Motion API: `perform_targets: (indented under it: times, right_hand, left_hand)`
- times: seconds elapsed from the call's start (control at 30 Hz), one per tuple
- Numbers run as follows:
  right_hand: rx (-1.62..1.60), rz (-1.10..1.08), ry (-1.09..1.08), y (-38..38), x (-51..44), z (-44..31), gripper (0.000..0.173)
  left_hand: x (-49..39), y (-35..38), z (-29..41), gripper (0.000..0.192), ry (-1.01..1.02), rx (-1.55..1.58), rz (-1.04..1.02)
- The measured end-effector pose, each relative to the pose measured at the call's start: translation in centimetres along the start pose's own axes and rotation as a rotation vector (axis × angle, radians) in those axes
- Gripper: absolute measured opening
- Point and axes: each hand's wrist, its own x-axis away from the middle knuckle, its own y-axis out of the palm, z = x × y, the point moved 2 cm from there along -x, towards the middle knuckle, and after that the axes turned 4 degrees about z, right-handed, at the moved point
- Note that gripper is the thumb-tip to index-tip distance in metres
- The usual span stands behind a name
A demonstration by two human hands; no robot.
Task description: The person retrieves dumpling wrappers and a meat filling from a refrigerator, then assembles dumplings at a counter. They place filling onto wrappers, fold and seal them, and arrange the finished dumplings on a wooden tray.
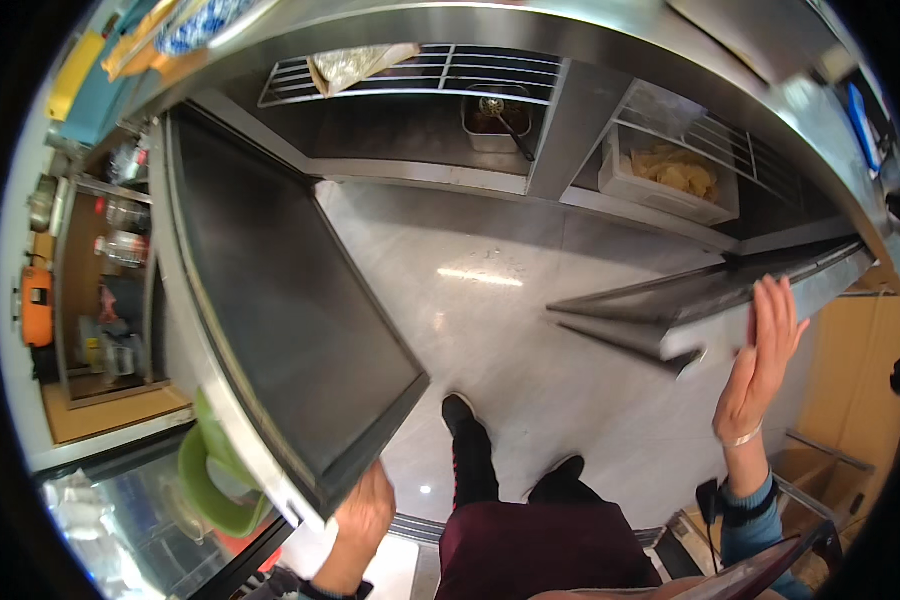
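Observation:
Two hinged doors of a steel under-counter cabinet stand swung out in front of me. My left hand [366, 504] is at the free edge of the left door [285, 270], its fingers hidden by the door. With fingers stretched out, my right hand [761, 360] lies against the right door [750, 322] near its edge. Inside the left bay, a metal tub [495, 135] with dark contents holds a long-handled perforated ladle [492, 107]. A white plastic bin [667, 180] of pale yellow pieces stands in the right bay.
A wire shelf [450, 71] bears a wrapped packet [356, 67]. The steel countertop [495, 22] runs above the bays. Bottles fill a side rack [124, 247] at the left, and a green plastic container [217, 480] sits behind the left door. Grey floor [457, 322] lies between the doors.

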Motion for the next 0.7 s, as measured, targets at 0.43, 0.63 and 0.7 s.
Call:
perform_targets:
  times: [0.43,0.63,0.7]
  right_hand:
    - [-0.149,-0.357,-0.318,12.2,-6.3,-13.8,0.071]
    - [-0.825,-0.262,0.351,32.2,-22.5,-12.9,0.061]
    - [-0.891,-0.092,0.653,36.8,-30.2,-10.5,0.054]
  left_hand:
    - [12.9,11.8,-10.8,0.037,-0.928,0.705,-0.363]
    - [9.2,15.5,-13.0,0.037,-1.078,0.817,-0.335]
    - [8.2,16.3,-13.5,0.037,-1.11,0.838,-0.334]
